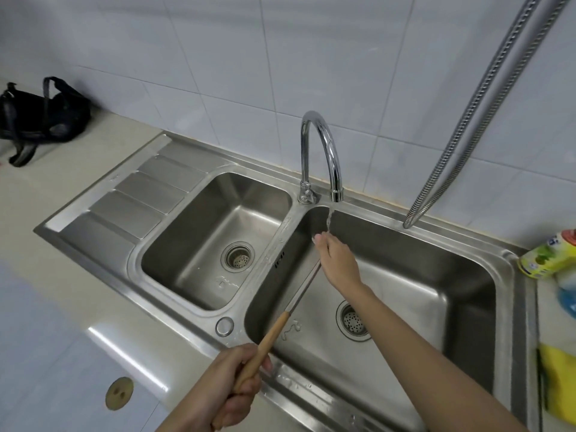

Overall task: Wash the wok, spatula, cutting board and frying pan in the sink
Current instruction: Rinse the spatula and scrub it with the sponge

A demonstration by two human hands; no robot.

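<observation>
My left hand (240, 385) grips the wooden handle of the spatula (274, 335) at the front edge of the sink. The spatula's metal shaft runs up into the right basin (436, 291), and its blade is hidden under my right hand (336, 260). My right hand lies over the blade end with fingers curled around it, right under the water stream from the chrome faucet (324, 157). No wok, cutting board or frying pan shows in this view.
The left basin (199, 244) and a ribbed drainboard (131, 207) lie to the left. A black bag (40, 120) sits on the counter far left. Detergent bottles (551, 260) and a yellow cloth (561, 385) stand at the right edge. A metal hose (473, 120) hangs behind.
</observation>
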